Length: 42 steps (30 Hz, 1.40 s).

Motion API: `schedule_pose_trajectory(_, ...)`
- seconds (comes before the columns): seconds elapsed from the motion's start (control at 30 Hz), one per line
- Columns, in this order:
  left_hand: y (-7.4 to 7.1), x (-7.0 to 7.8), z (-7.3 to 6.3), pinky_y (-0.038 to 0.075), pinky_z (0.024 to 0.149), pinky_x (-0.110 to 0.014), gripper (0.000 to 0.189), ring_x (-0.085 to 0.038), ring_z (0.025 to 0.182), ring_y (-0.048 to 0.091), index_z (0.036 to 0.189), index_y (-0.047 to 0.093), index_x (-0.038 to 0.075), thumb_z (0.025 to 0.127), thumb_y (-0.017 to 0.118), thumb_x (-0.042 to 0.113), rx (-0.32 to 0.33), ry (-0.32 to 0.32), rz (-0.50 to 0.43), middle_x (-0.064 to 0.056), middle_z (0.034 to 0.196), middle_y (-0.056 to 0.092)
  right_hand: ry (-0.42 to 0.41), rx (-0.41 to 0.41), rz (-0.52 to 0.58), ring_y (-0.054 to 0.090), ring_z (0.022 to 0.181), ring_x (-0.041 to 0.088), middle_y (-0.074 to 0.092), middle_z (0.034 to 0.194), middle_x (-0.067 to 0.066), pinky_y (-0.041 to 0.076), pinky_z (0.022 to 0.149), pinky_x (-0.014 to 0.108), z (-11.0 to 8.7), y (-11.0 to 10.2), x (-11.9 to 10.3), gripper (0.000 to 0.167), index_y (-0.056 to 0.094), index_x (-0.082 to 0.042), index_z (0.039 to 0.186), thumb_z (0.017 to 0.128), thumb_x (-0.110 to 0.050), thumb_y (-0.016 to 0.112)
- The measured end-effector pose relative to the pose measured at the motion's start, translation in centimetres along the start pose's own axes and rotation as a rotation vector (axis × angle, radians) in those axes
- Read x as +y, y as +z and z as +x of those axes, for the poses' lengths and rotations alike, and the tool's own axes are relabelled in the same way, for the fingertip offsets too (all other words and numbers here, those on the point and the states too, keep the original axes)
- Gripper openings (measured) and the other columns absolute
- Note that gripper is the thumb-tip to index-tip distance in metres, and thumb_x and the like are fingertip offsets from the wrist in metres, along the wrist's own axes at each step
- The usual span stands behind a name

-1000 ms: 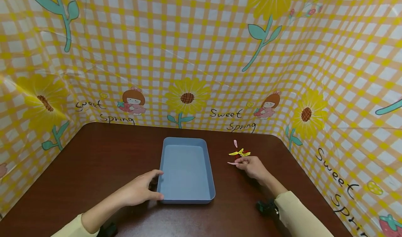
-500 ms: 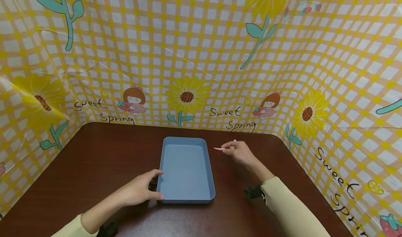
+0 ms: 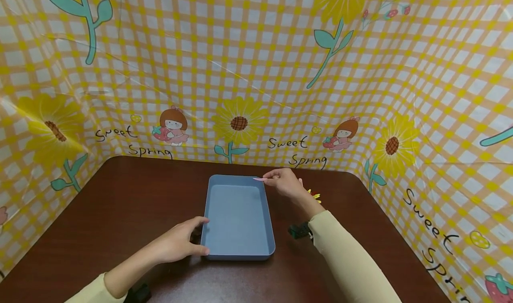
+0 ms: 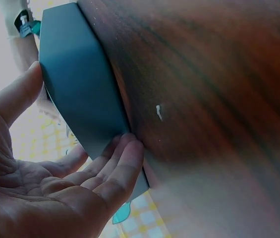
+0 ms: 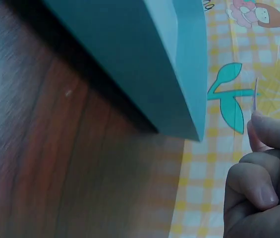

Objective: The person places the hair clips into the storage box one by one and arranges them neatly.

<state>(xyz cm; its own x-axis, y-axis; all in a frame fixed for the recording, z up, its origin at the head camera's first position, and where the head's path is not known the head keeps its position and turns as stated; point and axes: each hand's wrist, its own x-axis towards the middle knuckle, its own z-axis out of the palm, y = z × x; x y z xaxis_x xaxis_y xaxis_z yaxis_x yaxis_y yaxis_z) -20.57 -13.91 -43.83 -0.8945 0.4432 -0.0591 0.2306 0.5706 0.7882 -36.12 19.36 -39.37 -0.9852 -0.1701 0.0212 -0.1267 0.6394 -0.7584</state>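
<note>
A shallow blue-grey rectangular tray (image 3: 238, 223) lies on the dark wooden table. My left hand (image 3: 178, 241) holds its left side: thumb and index fingertip reach the rim, while the other fingers press the outer wall (image 4: 87, 84) in the left wrist view. Over the tray's far right corner, my right hand (image 3: 285, 183) pinches a slim pink hair clip (image 3: 258, 179) between thumb and index finger. The clip points left, over the rim. Edge-on, the clip (image 5: 256, 94) shows as a thin sliver in the right wrist view; the remaining fingers are curled into the palm.
Several yellow and red clips (image 3: 315, 197) lie to the tray's right, partly hidden behind the right forearm, with a pink one (image 3: 300, 181) beyond them. A checked sunflower cloth (image 3: 240, 71) walls the table's back and sides.
My right hand has lifted the pink clip from beside the other clips and carried it left to the tray's far right corner. The left hand and tray have stayed put.
</note>
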Motion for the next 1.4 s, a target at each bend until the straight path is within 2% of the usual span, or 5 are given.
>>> schedule_pose_trajectory(0.1,-0.1,0.0,0.0,0.043,0.102,-0.062,0.079,-0.041,0.135,0.048,0.148,0.045,0.007,0.084,0.082,0.036,-0.001,-0.001,-0.003,-0.015,0.151,0.048,0.01,-0.028,0.041,0.033,0.052,0.015,0.038,0.055,-0.006,0.036,0.068,0.037,0.6,0.6,-0.7,0.019,0.076,-0.012,0.108,0.096,-0.025,0.069)
schedule_pose_trajectory(0.27,0.0,0.0,0.0,0.043,0.101,-0.062,0.08,-0.041,0.135,0.048,0.148,0.045,0.006,0.084,0.082,0.037,0.0,-0.004,-0.003,-0.015,0.151,0.048,0.049,-0.065,0.116,0.023,0.043,0.01,0.031,0.05,-0.006,0.024,0.043,0.025,1.7,1.9,-1.9,0.018,0.075,-0.006,0.108,0.097,-0.018,0.068)
schedule_pose_trajectory(0.57,0.1,0.0,0.1,0.045,0.1,-0.06,0.078,-0.039,0.133,0.05,0.147,0.046,0.007,0.084,0.082,0.036,0.01,-0.005,0.004,-0.016,0.149,0.05,0.067,-0.055,0.088,0.022,0.043,0.011,0.05,0.063,0.001,0.022,0.043,0.026,3.2,4.3,-2.9,0.017,0.077,-0.004,0.105,0.095,-0.016,0.071)
schedule_pose_trajectory(0.9,0.2,0.3,0.4,0.042,0.103,-0.062,0.079,-0.04,0.135,0.049,0.147,0.046,0.005,0.084,0.082,0.036,0.013,-0.002,0.013,-0.016,0.149,0.05,0.047,-0.06,0.111,0.023,0.043,0.012,0.035,0.052,-0.004,0.021,0.044,0.026,4.1,6.2,-3.5,0.013,0.077,-0.004,0.102,0.095,-0.013,0.07)
schedule_pose_trajectory(1.4,0.4,0.4,0.4,0.043,0.102,-0.062,0.079,-0.04,0.134,0.049,0.146,0.046,0.005,0.084,0.083,0.036,0.009,-0.002,0.002,-0.016,0.149,0.05,-0.049,-0.048,0.076,0.044,0.065,0.014,0.071,0.096,0.007,0.033,0.057,0.025,4.5,9.1,-3.4,0.01,0.08,-0.003,0.094,0.093,-0.009,0.071)
